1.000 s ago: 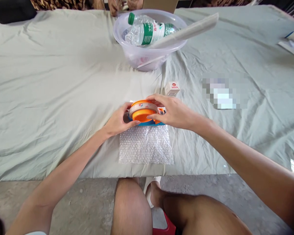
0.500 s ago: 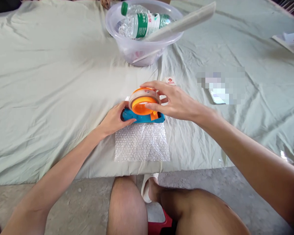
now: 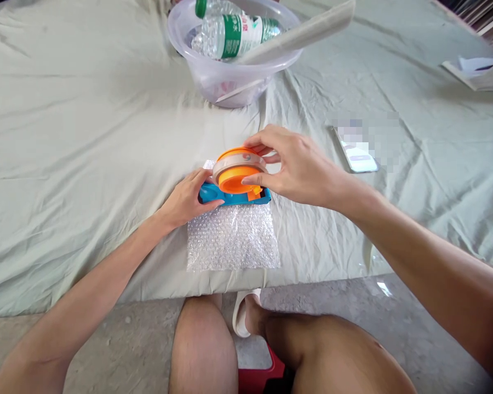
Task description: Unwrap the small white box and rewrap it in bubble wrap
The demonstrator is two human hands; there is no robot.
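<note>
Tape roll (image 3: 235, 163) with an orange core is sitting tilted over the blue dispenser (image 3: 230, 198), near the bench's (image 3: 107, 142) front edge; the right hand (image 3: 285, 164) is pinching the roll; the left hand (image 3: 191, 196) is grasping the dispenser's left end; bubble wrap (image 3: 234, 241) is lying beneath, stretching towards that edge.
</note>
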